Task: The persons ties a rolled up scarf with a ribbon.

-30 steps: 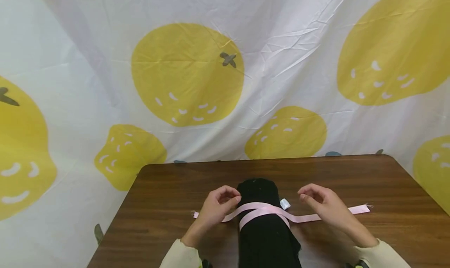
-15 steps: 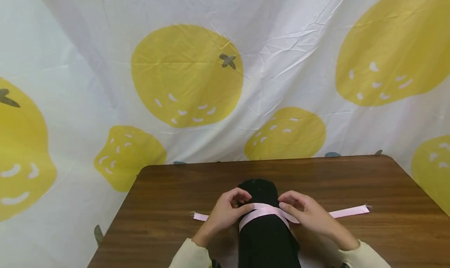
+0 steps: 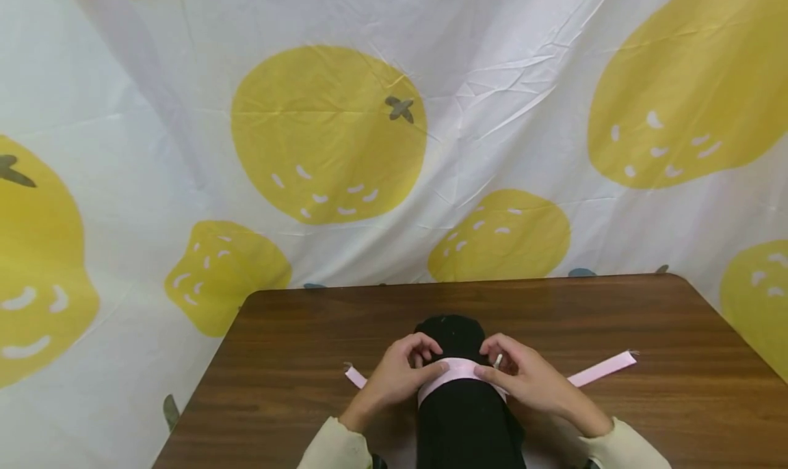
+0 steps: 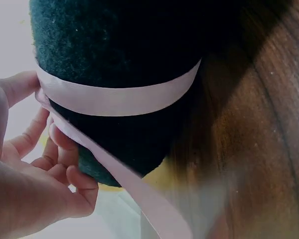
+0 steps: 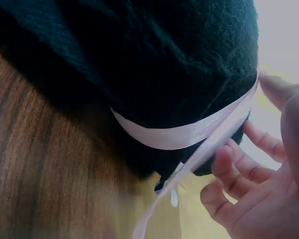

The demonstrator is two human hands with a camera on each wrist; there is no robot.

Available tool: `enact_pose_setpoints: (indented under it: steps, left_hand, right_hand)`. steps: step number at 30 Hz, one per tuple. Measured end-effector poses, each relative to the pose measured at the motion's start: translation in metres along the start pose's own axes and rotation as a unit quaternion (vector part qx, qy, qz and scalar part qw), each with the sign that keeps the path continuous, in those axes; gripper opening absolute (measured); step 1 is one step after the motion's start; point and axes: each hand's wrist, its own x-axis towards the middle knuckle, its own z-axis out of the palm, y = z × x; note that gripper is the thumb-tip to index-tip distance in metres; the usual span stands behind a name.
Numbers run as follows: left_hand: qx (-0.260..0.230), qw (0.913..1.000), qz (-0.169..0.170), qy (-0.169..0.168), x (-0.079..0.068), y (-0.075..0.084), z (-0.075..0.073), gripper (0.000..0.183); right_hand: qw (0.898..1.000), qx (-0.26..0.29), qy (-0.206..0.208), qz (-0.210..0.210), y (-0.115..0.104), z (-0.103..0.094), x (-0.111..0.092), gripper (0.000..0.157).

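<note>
A thick roll of black fuzzy cloth (image 3: 469, 421) lies lengthwise on the table, with a pink ribbon (image 4: 124, 101) wrapped round it and crossed on top. My left hand (image 3: 403, 373) pinches the ribbon on the roll's upper left, thumb on the band and fingers curled beside it. From the other side my right hand (image 3: 523, 377) does likewise, its thumb (image 5: 276, 89) on the ribbon where the strands meet. The ribbon's loose ends (image 3: 603, 368) stick out past both hands. A small white tag (image 5: 174, 196) hangs by the roll's right side. The roll's underside is hidden.
The brown wooden table (image 3: 295, 359) reaches back to a white cloth backdrop (image 3: 382, 264) printed with yellow fruit. Rounded corners mark the table's far edge.
Both hands have moved inward from either side of the roll to the ribbon's crossing and now hold it. The ribbon's loose ends have shifted slightly inward.
</note>
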Motion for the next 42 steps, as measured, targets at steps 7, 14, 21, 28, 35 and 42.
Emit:
enact_pose_setpoints:
  steps: [7,14,21,28,35,42]
  left_hand:
    - [0.009,0.9995,-0.008,-0.031,0.002,0.003,-0.004,0.016]
    - [0.013,0.9977,-0.030,-0.060,0.004,0.006,-0.008,0.021]
    - [-0.026,0.9950,-0.066,-0.070,0.005,0.006,-0.014,0.022]
    - [-0.066,0.9883,-0.112,-0.080,0.004,0.002,-0.018,0.018]
    - [-0.052,0.9876,-0.129,-0.072,0.001,0.003,-0.020,0.026]
    - [-0.034,0.9929,-0.100,-0.054,-0.002,0.002,-0.023,0.024]
  right_hand:
    - [1.000,-0.008,-0.007,0.007,0.000,0.001,0.001,0.018]
    - [1.000,0.003,-0.009,-0.019,-0.002,0.000,0.000,0.014]
    - [0.998,0.026,-0.031,-0.056,-0.005,-0.005,0.002,0.015]
    - [0.987,0.114,-0.078,-0.076,-0.004,-0.008,0.004,0.011]
    - [0.986,0.118,-0.104,-0.054,-0.002,-0.011,0.004,0.015]
    - [0.984,0.113,-0.115,-0.070,-0.002,-0.012,0.005,0.025]
